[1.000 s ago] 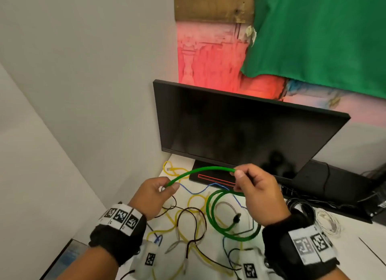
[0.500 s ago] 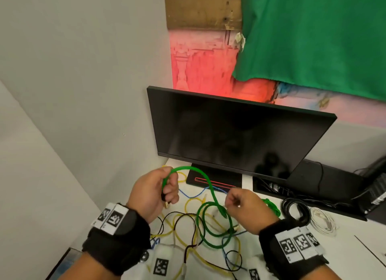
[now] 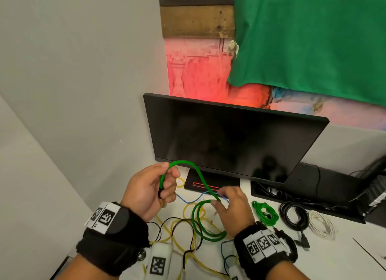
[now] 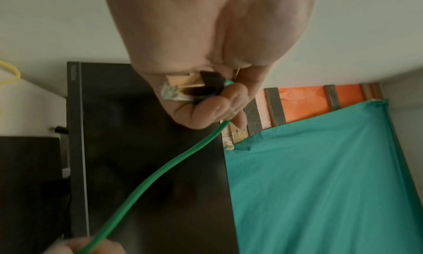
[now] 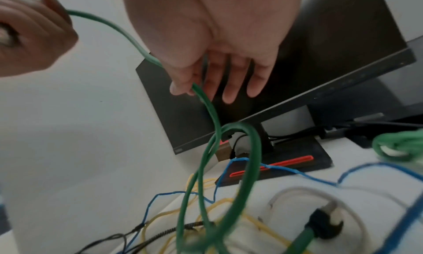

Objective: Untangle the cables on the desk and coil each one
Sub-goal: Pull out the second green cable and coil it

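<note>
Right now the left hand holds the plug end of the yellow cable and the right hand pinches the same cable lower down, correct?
Not quite: the cable is green, not yellow. The left hand holds its plug end, and the right hand pinches it lower down. The head view shows this.

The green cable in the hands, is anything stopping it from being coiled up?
Nothing visible does: the green cable hangs between left hand and right hand, its loops lifted above the yellow cable.

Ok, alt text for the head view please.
Two hands coil a green cable above tangled wires on a white desk; the left hand holds its plug end, the right hand pinches the loops, before a dark monitor.
</note>
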Motion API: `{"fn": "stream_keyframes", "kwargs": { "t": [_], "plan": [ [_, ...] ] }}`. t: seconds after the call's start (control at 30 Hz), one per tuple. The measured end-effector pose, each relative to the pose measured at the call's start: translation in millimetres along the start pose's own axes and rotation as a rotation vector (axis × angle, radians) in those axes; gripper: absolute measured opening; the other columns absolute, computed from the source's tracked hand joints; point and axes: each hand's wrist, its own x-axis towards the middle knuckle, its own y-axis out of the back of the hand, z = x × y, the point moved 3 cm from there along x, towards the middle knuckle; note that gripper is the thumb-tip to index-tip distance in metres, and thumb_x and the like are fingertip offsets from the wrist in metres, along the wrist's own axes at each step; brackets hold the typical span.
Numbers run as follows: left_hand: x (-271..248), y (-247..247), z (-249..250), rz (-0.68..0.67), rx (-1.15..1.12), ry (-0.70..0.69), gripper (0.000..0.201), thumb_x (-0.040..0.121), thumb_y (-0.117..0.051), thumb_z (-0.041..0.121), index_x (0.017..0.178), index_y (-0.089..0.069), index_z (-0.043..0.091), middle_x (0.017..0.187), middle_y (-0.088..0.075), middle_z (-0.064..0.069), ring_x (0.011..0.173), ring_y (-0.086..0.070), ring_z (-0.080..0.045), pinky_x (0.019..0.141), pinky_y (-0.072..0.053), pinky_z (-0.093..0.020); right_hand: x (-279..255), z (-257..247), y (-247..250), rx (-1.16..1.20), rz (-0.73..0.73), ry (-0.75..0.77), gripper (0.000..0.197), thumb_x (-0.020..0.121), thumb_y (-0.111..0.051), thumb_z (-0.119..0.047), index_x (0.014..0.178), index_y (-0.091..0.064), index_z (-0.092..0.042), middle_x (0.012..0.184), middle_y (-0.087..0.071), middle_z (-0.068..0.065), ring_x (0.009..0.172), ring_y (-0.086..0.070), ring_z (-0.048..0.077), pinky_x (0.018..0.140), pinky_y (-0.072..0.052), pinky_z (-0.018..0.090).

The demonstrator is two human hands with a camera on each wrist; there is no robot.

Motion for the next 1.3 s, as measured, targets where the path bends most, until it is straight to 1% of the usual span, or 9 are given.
{"fn": "stream_keyframes", "kwargs": {
  "t": [0.2, 0.3, 0.4, 0.53, 0.67, 0.87, 1.03, 1.13, 1.3],
  "plan": [
    [3.3, 4.3, 1.5, 0.086, 0.422, -0.147, 0.031, 0.097, -0.050, 0.022, 0.082, -0.075, 0.010, 0.065, -0.055, -0.002, 0.048, -0.044, -0.013, 0.050, -0.039, -0.023, -26.9, -44.4, 6.0, -0.163, -0.402, 0.333, 0.017, 0.103, -0.042, -0.032, 0.096, -0.055, -0.025, 0.090, -0.050, -0.007, 0.085, -0.051, 0.017, 0.079, -0.045, 0.033],
    [6.9, -3.0, -4.4, 0.014, 0.684, -0.102, 0.029, 0.087, -0.052, 0.030, 0.078, -0.076, 0.018, 0.065, -0.060, 0.003, 0.047, -0.044, -0.006, 0.048, -0.036, -0.017, -44.7, -78.6, 13.8, -0.190, -0.491, 0.465, 0.017, 0.105, -0.036, -0.034, 0.104, -0.051, -0.027, 0.097, -0.051, -0.003, 0.090, -0.053, 0.021, 0.079, -0.045, 0.036],
    [7.7, -14.8, -10.3, -0.124, 0.803, -0.020, 0.031, 0.079, -0.050, 0.028, 0.065, -0.069, 0.009, 0.055, -0.053, 0.003, 0.047, -0.043, -0.004, 0.050, -0.034, -0.014, -44.9, -102.3, 29.4, -0.092, -0.343, 0.513, 0.014, 0.102, -0.041, -0.034, 0.112, -0.050, -0.030, 0.099, -0.053, -0.010, 0.092, -0.055, 0.018, 0.078, -0.046, 0.034],
    [8.8, -17.1, -5.0, -0.175, 0.819, 0.064, 0.031, 0.071, -0.053, 0.032, 0.060, -0.065, 0.007, 0.051, -0.048, -0.001, 0.051, -0.043, -0.011, 0.051, -0.037, -0.024, -37.8, -99.0, 39.3, 0.086, -0.176, 0.346, 0.023, 0.096, -0.056, -0.039, 0.113, -0.040, -0.035, 0.086, -0.055, -0.013, 0.074, -0.055, 0.006, 0.062, -0.042, 0.021],
    [7.2, -20.2, 0.5, -0.214, 0.943, 0.096, 0.030, 0.065, -0.052, 0.043, 0.057, -0.066, 0.018, 0.051, -0.048, 0.004, 0.051, -0.044, -0.009, 0.055, -0.036, -0.030, -34.7, -89.3, 31.9, 0.042, -0.211, 0.369, 0.028, 0.098, -0.050, -0.043, 0.124, -0.049, -0.032, 0.104, -0.062, -0.012, 0.090, -0.058, 0.008, 0.077, -0.049, 0.028],
    [8.1, -3.2, 1.1, -0.033, 0.915, 0.072, 0.026, 0.087, -0.056, 0.010, 0.078, -0.075, 0.025, 0.072, -0.071, -0.002, 0.068, -0.069, -0.017, 0.073, -0.058, -0.034, -18.3, -67.3, 32.9, -0.102, -0.101, 0.273, 0.024, 0.102, -0.043, -0.043, 0.102, -0.056, -0.023, 0.092, -0.052, -0.011, 0.080, -0.052, 0.012, 0.069, -0.043, 0.031],
    [5.7, -0.9, -7.1, -0.101, 1.042, 0.049, 0.010, 0.081, -0.077, 0.019, 0.084, -0.075, 0.028, 0.079, -0.073, 0.006, 0.073, -0.066, -0.005, 0.072, -0.052, -0.019, -14.2, -56.8, 29.6, -0.050, -0.054, 0.230, 0.022, 0.100, -0.046, -0.043, 0.095, -0.057, -0.024, 0.081, -0.052, -0.014, 0.070, -0.050, 0.006, 0.061, -0.039, 0.025],
    [5.8, -5.2, -10.9, -0.106, 0.966, 0.010, 0.017, 0.076, -0.081, 0.017, 0.084, -0.071, 0.028, 0.077, -0.070, 0.005, 0.068, -0.065, -0.005, 0.069, -0.052, -0.018, -14.0, -56.1, 28.0, 0.113, -0.058, 0.242, 0.021, 0.099, -0.052, -0.038, 0.083, -0.055, -0.026, 0.066, -0.049, -0.013, 0.060, -0.047, 0.006, 0.055, -0.034, 0.021],
    [7.9, -3.3, -16.5, -0.026, 1.091, -0.107, 0.037, 0.075, -0.080, 0.031, 0.095, -0.054, 0.047, 0.091, -0.058, 0.020, 0.074, -0.057, 0.000, 0.066, -0.048, -0.014, -13.2, -57.3, 36.2, 0.392, -0.211, 0.243, 0.028, 0.102, -0.050, -0.031, 0.076, -0.057, -0.030, 0.058, -0.053, -0.018, 0.053, -0.048, 0.002, 0.052, -0.035, 0.014]
  ]
}}
